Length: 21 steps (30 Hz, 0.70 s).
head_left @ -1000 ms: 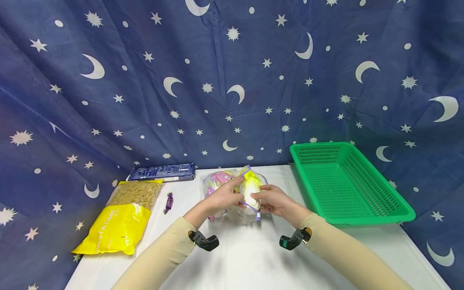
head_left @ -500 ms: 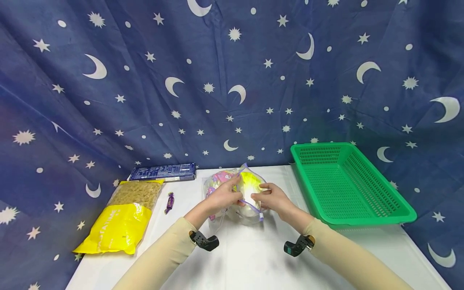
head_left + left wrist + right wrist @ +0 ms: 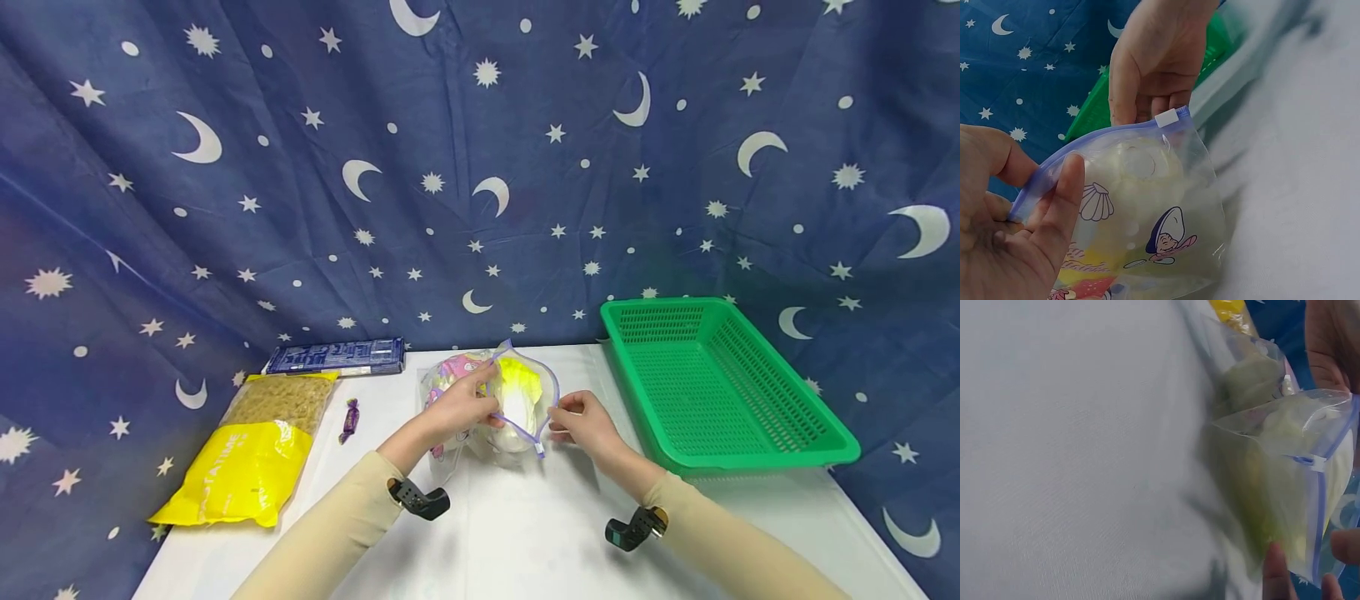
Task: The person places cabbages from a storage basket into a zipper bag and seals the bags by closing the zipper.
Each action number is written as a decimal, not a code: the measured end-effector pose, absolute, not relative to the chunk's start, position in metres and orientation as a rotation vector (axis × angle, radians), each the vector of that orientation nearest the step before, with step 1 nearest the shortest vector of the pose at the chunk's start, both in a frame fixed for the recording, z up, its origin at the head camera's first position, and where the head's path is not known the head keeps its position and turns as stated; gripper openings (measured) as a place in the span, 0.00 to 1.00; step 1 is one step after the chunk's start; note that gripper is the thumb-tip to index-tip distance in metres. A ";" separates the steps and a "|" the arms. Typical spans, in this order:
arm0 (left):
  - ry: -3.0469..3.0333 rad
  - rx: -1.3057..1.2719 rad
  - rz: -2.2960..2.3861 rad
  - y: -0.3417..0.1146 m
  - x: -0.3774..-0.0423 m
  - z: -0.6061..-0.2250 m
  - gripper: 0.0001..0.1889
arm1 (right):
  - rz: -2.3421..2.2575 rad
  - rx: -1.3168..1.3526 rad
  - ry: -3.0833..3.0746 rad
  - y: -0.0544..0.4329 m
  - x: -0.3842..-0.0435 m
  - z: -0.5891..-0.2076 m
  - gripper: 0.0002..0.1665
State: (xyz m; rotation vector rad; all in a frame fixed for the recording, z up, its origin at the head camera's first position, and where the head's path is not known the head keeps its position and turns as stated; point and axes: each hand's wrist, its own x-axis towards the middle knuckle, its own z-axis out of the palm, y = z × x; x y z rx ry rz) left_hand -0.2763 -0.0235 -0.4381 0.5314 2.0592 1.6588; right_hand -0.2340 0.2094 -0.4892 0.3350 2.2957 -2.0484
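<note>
A clear zip bag point(image 3: 1204, 187) with a purple rim and a white slider point(image 3: 1166, 117) stands mid-table, its mouth spread open. A napa cabbage point(image 3: 517, 387), white with yellow leaf tips, sits inside it. With thumb and fingers my left hand point(image 3: 456, 408) pinches the left side of the rim. My right hand point(image 3: 588, 427) is at the opposite side of the rim, thumb and fingers on either side of the plastic. Another clear bag point(image 3: 435, 383) with pink printed figures stands just behind my left hand, partly hidden by it.
A green basket point(image 3: 780, 457) stands at the right. On the left lie a yellow pasta bag point(image 3: 247, 475) and a purple-wrapped candy point(image 3: 349, 421). A flat blue package point(image 3: 337, 357) lies along the back edge by the starry curtain point(image 3: 450, 208).
My right hand has come out of the bag's mouth and shifted right to its rim, and the mouth is wider. My left hand keeps its hold on the rim.
</note>
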 end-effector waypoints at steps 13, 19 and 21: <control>2.083 0.509 1.686 -0.029 -0.272 -0.426 0.40 | -2.043 0.241 2.422 0.203 -0.245 -0.473 0.23; 2.121 0.492 1.705 -0.036 -0.273 -0.407 0.39 | -2.006 0.179 2.443 0.200 -0.253 -0.444 0.30; 2.138 0.486 1.705 -0.039 -0.274 -0.402 0.39 | -2.005 0.153 2.421 0.197 -0.256 -0.437 0.33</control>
